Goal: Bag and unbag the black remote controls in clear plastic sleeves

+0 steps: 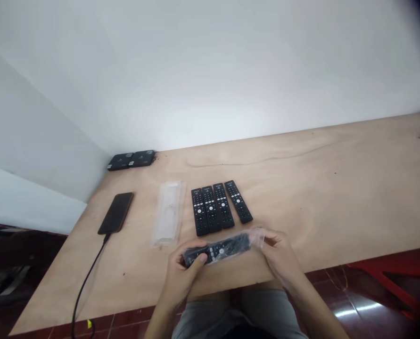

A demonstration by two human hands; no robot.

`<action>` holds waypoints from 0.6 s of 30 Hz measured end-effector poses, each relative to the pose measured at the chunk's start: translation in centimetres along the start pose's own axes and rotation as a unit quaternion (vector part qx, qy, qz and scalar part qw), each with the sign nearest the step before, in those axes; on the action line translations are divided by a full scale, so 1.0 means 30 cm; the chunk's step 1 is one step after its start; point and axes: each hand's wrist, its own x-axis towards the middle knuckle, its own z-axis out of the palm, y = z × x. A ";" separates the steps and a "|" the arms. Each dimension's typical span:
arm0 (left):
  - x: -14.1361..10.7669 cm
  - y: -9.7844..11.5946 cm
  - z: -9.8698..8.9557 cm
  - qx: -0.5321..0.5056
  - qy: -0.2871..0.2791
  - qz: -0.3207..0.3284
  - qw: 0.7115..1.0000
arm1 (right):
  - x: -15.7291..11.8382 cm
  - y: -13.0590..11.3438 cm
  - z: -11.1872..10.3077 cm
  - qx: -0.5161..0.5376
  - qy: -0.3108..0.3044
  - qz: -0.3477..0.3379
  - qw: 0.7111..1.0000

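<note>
A black remote in a clear plastic sleeve [227, 248] is held nearly level above the table's front part. My left hand [186, 263] grips its left end, thumb on top. At the other end, my right hand [273, 247] pinches the loose plastic past the remote. Just beyond lie several bare black remotes: three side by side [210, 209] and one slightly apart and tilted [238, 201]. Left of them, clear plastic sleeves [168, 214] lie flat on the wooden table [319, 197].
A black phone [116, 213] with a black cable [89, 273] running off the front edge lies at the left. Two flat black boxes [142, 158] sit by the wall at the back left. Red plastic furniture [390, 278] stands at the lower right.
</note>
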 end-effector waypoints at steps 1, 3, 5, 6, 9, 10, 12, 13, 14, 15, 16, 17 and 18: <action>-0.001 0.002 0.000 0.006 0.001 0.001 1.000 | -0.001 0.000 0.003 0.000 0.002 0.004 1.000; -0.002 0.004 0.000 0.011 0.000 0.007 1.000 | -0.002 -0.005 0.009 -0.007 -0.007 0.011 1.000; -0.002 0.007 0.000 0.006 -0.015 0.016 1.000 | -0.002 -0.014 0.014 -0.014 -0.017 0.010 1.000; -0.002 0.008 0.000 0.002 -0.025 0.020 1.000 | -0.002 -0.019 0.016 -0.017 -0.021 0.007 1.000; 0.000 0.008 -0.006 0.005 -0.040 0.022 0.999 | -0.002 -0.028 0.017 -0.024 -0.029 -0.008 0.999; 0.001 0.005 -0.011 0.012 -0.036 0.021 0.999 | -0.003 -0.028 0.015 -0.026 -0.028 -0.014 0.999; 0.003 -0.006 -0.023 0.019 -0.011 0.016 1.000 | -0.006 -0.027 0.004 -0.020 -0.017 -0.022 0.999; 0.004 -0.014 -0.030 0.016 0.002 0.013 1.000 | -0.008 -0.026 -0.004 -0.014 -0.011 -0.021 1.000; 0.005 -0.023 -0.036 0.008 0.014 0.011 1.000 | -0.010 -0.025 -0.014 -0.007 -0.007 -0.017 1.000; 0.006 -0.031 -0.041 -0.003 0.024 0.007 1.000 | -0.013 -0.025 -0.025 0.000 -0.005 -0.011 1.000; 0.008 -0.038 -0.044 -0.013 0.030 0.002 0.999 | -0.016 -0.025 -0.037 0.007 -0.007 -0.005 1.000; 0.010 -0.043 -0.046 -0.021 0.037 -0.002 0.999 | -0.019 -0.026 -0.049 0.014 -0.008 0.002 1.000; 0.013 -0.045 -0.048 -0.028 0.047 -0.008 0.998 | -0.021 -0.027 -0.063 0.025 -0.004 0.010 1.000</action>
